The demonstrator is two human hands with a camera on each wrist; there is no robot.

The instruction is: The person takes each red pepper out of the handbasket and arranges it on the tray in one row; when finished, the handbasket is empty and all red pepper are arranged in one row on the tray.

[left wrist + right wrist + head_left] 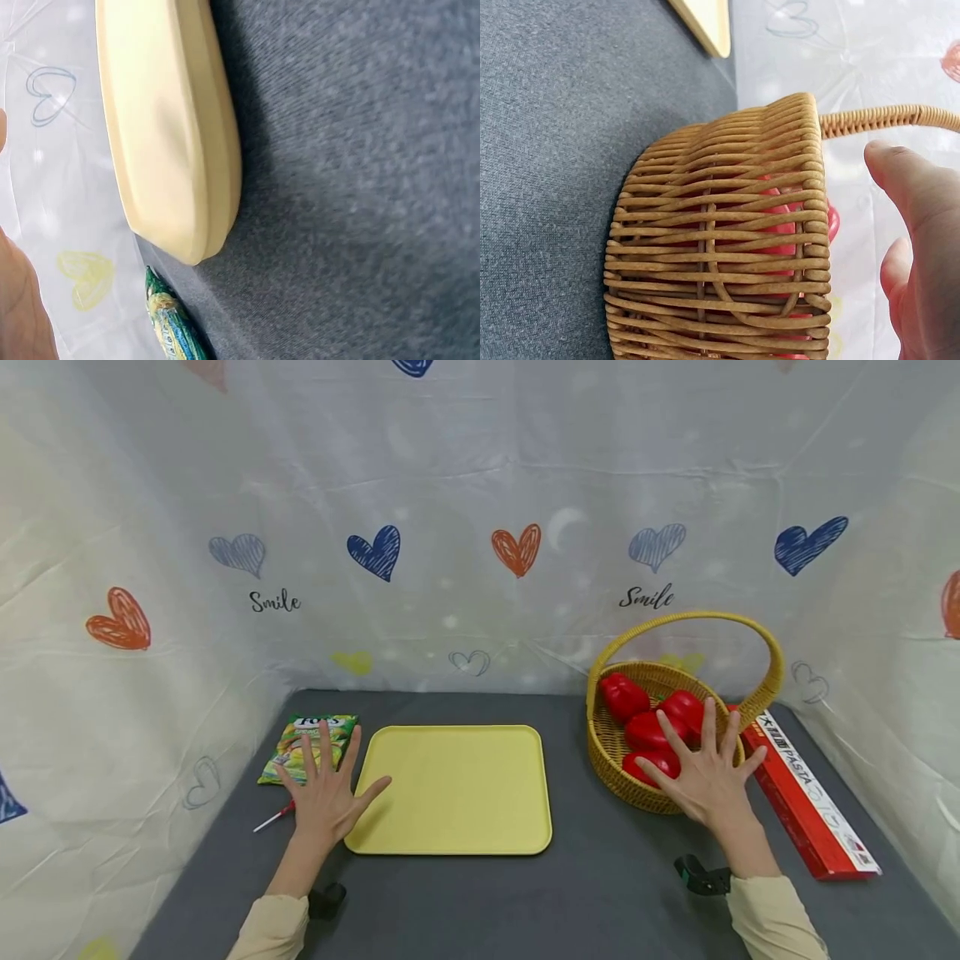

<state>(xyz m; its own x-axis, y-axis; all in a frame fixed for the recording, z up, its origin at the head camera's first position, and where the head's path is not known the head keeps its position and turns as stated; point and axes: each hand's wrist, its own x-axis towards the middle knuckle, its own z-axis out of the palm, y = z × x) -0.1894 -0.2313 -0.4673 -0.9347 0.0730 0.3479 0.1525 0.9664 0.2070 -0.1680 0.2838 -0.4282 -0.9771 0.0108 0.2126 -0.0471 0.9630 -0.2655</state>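
Observation:
My left hand [324, 797] is spread wide with nothing in it, by the left edge of a yellow tray [457, 789]. Just beyond its fingers lies a green snack bag [288, 747], partly covered by them. A screwdriver-like tool with a red handle [286, 810] and a thin pale shaft lies beside that hand, its far end hidden. Also spread and holding nothing, my right hand [712, 781] is over the near right side of a wicker basket [611, 768]. Several red bell peppers [651, 731] lie in the basket, partly hidden by the fingers.
A long red pasta box [810, 810] lies to the right of the basket. The basket's tall arched handle [686, 617] rises near the back curtain [450, 485]. Dark grey cloth [480, 902] covers the table, and curtain also hangs on both sides.

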